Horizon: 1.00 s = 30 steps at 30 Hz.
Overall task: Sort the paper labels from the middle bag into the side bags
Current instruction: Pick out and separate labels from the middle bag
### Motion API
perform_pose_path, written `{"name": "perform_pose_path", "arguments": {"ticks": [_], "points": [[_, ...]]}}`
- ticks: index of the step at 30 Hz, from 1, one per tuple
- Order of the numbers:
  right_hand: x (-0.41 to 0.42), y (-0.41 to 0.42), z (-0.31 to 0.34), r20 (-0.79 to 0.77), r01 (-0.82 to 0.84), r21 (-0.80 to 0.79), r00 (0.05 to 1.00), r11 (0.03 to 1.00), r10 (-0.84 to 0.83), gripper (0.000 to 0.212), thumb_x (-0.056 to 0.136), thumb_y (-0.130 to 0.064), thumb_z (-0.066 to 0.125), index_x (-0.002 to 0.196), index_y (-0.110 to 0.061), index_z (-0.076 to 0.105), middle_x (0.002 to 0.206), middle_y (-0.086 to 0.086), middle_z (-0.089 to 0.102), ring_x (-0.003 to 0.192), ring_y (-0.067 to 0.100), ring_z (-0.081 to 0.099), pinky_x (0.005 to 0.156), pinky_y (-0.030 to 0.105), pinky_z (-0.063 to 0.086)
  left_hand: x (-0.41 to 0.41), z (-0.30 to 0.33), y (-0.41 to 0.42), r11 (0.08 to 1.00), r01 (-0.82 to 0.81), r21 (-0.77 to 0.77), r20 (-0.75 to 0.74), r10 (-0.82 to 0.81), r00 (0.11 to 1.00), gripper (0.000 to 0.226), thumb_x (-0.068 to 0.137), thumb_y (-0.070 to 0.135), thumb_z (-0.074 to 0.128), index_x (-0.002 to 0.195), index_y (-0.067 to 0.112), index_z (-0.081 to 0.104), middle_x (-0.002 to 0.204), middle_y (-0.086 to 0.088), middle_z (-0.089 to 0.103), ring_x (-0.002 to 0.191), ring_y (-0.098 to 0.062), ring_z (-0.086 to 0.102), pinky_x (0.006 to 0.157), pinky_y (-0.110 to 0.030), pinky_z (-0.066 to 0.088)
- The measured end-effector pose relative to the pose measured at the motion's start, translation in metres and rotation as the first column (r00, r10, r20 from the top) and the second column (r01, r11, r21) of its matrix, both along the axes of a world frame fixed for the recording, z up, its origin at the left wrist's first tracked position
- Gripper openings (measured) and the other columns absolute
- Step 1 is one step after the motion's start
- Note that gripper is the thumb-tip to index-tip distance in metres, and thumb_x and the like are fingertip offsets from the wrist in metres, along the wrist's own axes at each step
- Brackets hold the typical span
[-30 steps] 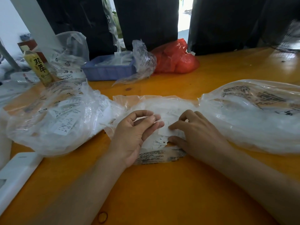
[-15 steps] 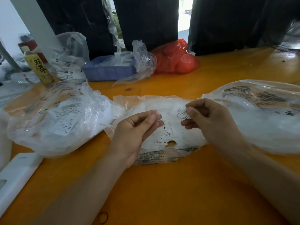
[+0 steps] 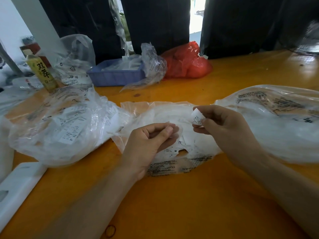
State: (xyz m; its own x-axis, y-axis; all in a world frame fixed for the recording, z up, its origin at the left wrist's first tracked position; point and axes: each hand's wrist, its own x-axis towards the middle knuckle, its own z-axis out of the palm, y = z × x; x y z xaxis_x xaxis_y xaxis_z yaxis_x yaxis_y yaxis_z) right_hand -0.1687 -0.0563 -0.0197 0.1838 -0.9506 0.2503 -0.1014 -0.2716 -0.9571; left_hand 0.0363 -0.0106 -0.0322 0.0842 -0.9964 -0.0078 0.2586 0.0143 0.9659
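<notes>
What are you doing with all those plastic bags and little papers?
A person is sorting paper labels at an orange table. The right hand pinches one small label above the middle bag, which lies open with more labels inside. The left hand grips that bag's thin plastic. Clear side bags wait on the left and right; the left one already holds labels.

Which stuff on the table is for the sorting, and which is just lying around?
For the job:
middle bag
left bag
right bag
label, pinched by the right hand
left hand, over the middle bag

Just lying about:
bottle
blue tray
red bag
rubber band
</notes>
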Motion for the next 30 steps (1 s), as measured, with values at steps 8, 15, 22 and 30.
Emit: {"name": "perform_pose_path", "arguments": {"ticks": [8,15,22,30], "points": [[-0.002,0.004,0.004,-0.119,0.068,-0.131,0.989,0.989,-0.084,0.007,0.091,-0.026,0.075,0.088,-0.031,0.070,0.089,-0.008,0.074,0.071,0.019,0.066,0.058,0.027,0.047,-0.001,0.001,0.002,0.999,0.034,0.014,0.021,-0.035,0.999,0.024,0.079,0.019,0.081,0.101,0.012,0.085,0.110,-0.014,0.081,0.105,-0.026,0.079,0.087,-0.023,0.061],[0.000,0.007,0.005,-0.007,-0.033,-0.113,0.999,0.993,0.033,0.009,0.093,-0.011,0.072,0.095,-0.015,0.065,0.089,-0.002,0.075,0.084,0.013,0.076,0.076,0.024,0.059,-0.003,0.002,0.004,0.998,0.060,-0.003,0.085,-0.059,0.995,0.030,0.075,0.032,0.085,0.102,0.019,0.086,0.110,-0.009,0.082,0.106,-0.023,0.079,0.090,-0.023,0.060],[0.004,0.010,0.004,-0.063,-0.060,-0.176,0.997,0.983,0.049,0.007,0.092,-0.015,0.072,0.095,-0.020,0.067,0.091,-0.011,0.075,0.087,0.006,0.071,0.079,0.017,0.054,-0.002,0.000,0.004,0.998,0.063,-0.006,0.126,-0.062,0.990,0.022,0.083,0.022,0.081,0.104,0.016,0.085,0.109,-0.009,0.082,0.105,-0.023,0.079,0.089,-0.022,0.061],[0.007,0.010,0.002,-0.132,-0.063,-0.218,0.991,0.974,0.035,0.012,0.093,-0.014,0.072,0.091,-0.025,0.066,0.092,-0.017,0.071,0.083,0.003,0.068,0.070,0.008,0.047,-0.001,-0.004,0.003,0.996,0.088,-0.001,0.204,-0.086,0.975,0.032,0.086,0.023,0.080,0.115,0.009,0.080,0.107,-0.009,0.082,0.106,-0.022,0.079,0.093,-0.023,0.060]]}}
